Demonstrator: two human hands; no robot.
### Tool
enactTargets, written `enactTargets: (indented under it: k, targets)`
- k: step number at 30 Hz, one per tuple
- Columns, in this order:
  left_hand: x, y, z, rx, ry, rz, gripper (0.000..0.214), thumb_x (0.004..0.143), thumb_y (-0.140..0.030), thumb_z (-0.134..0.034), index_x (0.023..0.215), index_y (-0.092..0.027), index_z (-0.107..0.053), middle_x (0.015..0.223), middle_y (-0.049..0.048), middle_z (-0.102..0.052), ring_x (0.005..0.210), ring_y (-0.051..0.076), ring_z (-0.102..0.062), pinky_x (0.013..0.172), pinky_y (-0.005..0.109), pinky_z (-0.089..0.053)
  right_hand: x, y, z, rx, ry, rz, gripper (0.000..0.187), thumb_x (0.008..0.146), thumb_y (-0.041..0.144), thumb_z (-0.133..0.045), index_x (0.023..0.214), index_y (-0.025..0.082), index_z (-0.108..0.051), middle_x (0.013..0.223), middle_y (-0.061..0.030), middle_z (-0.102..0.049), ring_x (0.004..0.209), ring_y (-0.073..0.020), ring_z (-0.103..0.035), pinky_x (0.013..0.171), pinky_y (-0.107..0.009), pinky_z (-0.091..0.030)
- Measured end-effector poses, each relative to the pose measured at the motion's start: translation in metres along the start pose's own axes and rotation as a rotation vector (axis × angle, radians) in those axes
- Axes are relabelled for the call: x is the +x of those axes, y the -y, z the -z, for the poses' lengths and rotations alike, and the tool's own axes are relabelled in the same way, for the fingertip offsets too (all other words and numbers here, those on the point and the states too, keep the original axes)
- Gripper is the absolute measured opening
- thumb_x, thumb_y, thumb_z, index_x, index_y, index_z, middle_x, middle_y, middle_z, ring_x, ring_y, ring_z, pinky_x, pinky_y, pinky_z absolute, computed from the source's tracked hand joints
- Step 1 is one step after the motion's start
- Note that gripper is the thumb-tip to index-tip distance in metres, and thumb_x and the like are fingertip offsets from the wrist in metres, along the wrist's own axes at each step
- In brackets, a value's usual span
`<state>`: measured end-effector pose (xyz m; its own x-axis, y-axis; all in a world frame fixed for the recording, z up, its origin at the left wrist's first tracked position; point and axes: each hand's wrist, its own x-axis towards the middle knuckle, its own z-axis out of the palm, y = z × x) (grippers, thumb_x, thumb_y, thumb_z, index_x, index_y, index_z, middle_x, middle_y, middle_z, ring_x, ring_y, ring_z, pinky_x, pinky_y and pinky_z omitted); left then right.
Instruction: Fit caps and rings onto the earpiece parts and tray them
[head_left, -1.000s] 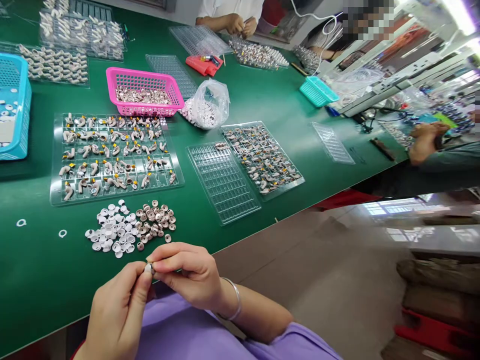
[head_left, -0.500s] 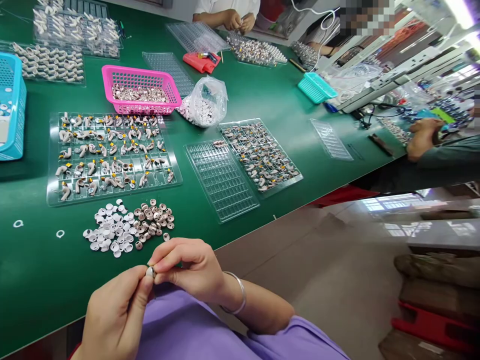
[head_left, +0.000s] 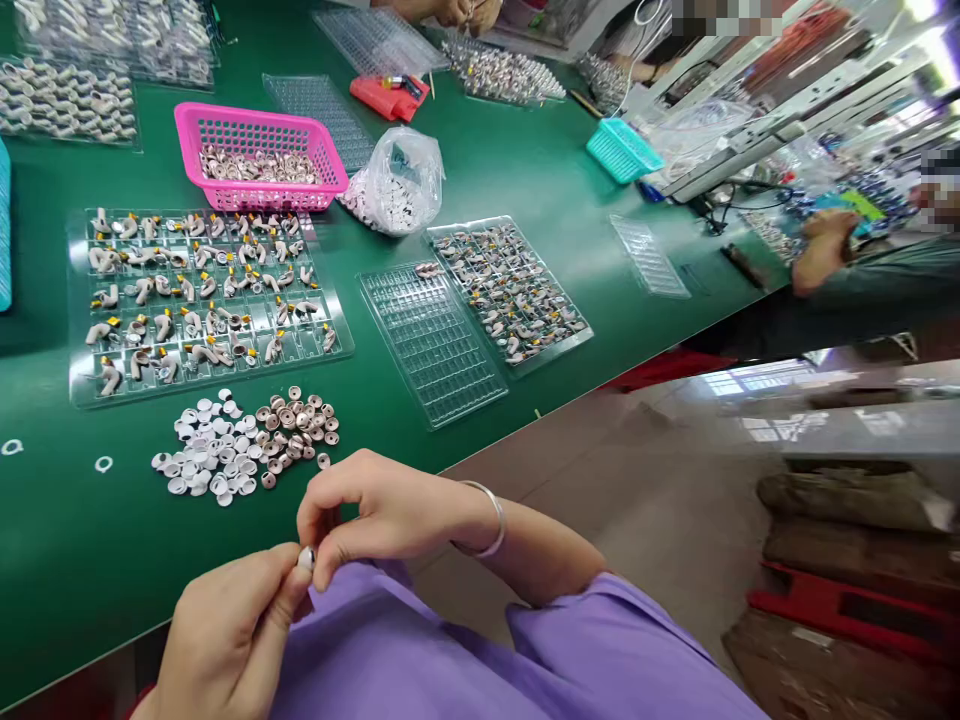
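Observation:
My left hand (head_left: 232, 620) pinches a small rounded white earbud piece (head_left: 306, 559) with a dark spot between thumb and forefinger. From the other side, the bent fingers and thumb of my right hand (head_left: 375, 515) close on the same piece; its far side is hidden by the fingers. Just beyond my hands, on the green table (head_left: 67, 540), lie a pile of white round caps (head_left: 214, 450) and a pile of beige ring-shaped parts (head_left: 300, 430). Behind them, a clear tray (head_left: 341, 345) carries rows of curved earbud housings with yellow tabs.
A pink basket (head_left: 259, 112) of small parts and a plastic bag (head_left: 409, 185) stand farther back. To the right are a clear tray (head_left: 450, 370) and a filled tray (head_left: 517, 290). Co-workers' hands (head_left: 829, 245) show at the right and far edge.
My right hand's fingers have curled and shifted around the earbud piece, exposing more of its dark spot. My left hand keeps its pinch. The view has tilted down and to the right.

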<state>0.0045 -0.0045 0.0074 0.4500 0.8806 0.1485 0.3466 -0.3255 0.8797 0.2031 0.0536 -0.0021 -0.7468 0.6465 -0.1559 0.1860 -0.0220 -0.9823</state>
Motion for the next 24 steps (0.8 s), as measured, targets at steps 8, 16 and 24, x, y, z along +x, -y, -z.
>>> enactTargets:
  k: [8,16,24]
  targets:
    - [-0.002,-0.001,-0.003,-0.015,0.029,-0.056,0.023,0.094,-0.013,-0.045,0.076,-0.022,-0.055,0.058,-0.0071,-0.059,0.047,0.006,-0.057,0.050,0.012,-0.045,0.005,-0.001,0.006,-0.131,0.211,0.075,0.020,0.082,0.029,-0.077,0.082,0.009,-0.072,0.069,-0.0004,-0.066,0.062,-0.0082,-0.056,0.058,-0.017,-0.040]
    - [-0.003,0.003,-0.001,-0.006,0.001,-0.045,0.023,0.092,-0.012,-0.045,0.075,-0.022,-0.056,0.056,-0.0076,-0.058,0.045,0.006,-0.056,0.048,0.010,-0.044,0.004,-0.010,-0.008,0.009,0.067,0.095,0.038,0.078,0.046,-0.078,0.072,0.010,-0.070,0.062,0.0019,-0.061,0.057,-0.0063,-0.052,0.053,-0.016,-0.037]
    - [0.013,0.012,0.013,0.054,0.104,-0.142,0.022,0.095,-0.014,-0.046,0.080,-0.023,-0.059,0.062,-0.0073,-0.062,0.050,0.006,-0.059,0.051,0.011,-0.044,0.003,0.015,0.008,-0.155,0.133,0.011,0.038,0.079,0.048,-0.076,0.077,0.011,-0.068,0.068,0.0016,-0.063,0.061,-0.0077,-0.055,0.057,-0.017,-0.039]
